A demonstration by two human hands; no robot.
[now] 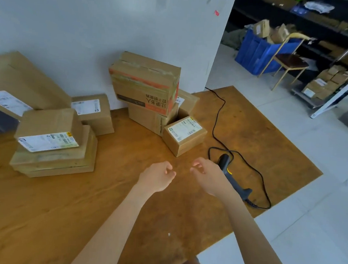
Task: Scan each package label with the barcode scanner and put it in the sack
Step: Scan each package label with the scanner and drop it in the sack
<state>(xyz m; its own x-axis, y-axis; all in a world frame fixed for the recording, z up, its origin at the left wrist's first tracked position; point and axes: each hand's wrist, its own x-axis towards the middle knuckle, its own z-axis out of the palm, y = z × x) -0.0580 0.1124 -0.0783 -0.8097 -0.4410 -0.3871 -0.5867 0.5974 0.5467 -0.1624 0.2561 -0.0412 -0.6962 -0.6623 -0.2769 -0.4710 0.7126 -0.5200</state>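
Several cardboard packages with white labels lie on the wooden table (123, 200). A small labelled box (184, 135) sits nearest my hands, in front of a stack topped by an orange-printed box (144, 82). At the left stands another stack with a labelled box (48, 129) on top. The black barcode scanner (231, 175) lies on the table with its cable trailing back to the wall. My left hand (157, 177) hovers over the table, fingers loosely curled, holding nothing. My right hand (207, 174) hovers just left of the scanner, fingers apart and empty. No sack is in view.
The table's right edge drops to a tiled floor. A white wall stands behind the boxes. Across the room are a blue crate (261, 53) of parcels, a chair (290, 61), dark shelves and more boxes on a low rack (324, 84).
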